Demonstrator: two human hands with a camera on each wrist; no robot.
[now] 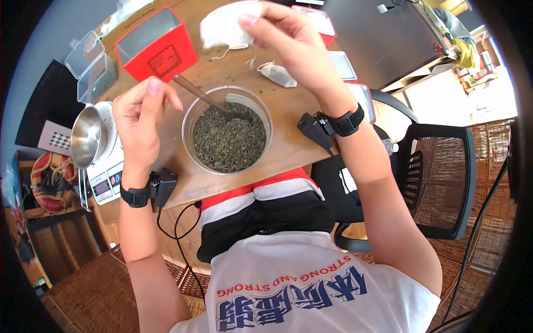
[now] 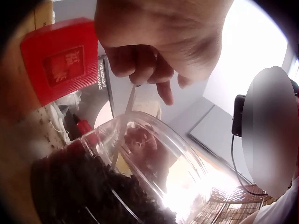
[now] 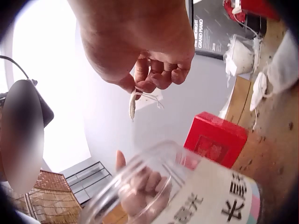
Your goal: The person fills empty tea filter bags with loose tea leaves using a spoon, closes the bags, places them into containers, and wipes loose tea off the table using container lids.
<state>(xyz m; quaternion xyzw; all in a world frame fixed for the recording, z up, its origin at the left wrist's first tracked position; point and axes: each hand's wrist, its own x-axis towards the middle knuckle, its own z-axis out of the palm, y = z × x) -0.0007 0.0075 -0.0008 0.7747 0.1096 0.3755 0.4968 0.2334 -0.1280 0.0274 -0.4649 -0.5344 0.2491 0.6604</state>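
My right hand (image 1: 300, 47) pinches a white drawstring tea bag (image 1: 226, 26) between thumb and fingers, high over the table's far side. In the right wrist view the tea bag (image 3: 132, 106) shows edge-on, its thin strings dangling. Loosely curled and holding nothing, my left hand (image 1: 140, 119) hovers left of a round clear plastic tub (image 1: 187, 130). Dried green tea leaves (image 1: 227, 141) fill much of the tub. A spoon (image 1: 197, 93) stands in them, its handle leaning over the rim near my left fingers. A filled tea bag (image 1: 277, 74) lies beyond the tub.
An open red box (image 1: 166, 55) stands at the back left, beside a clear hinged container (image 1: 94, 72). A metal pan (image 1: 89, 136) rests on a white scale (image 1: 105, 183) at the left. An office chair (image 1: 438, 172) is on the right. Leaf crumbs dot the wooden table (image 1: 294, 141).
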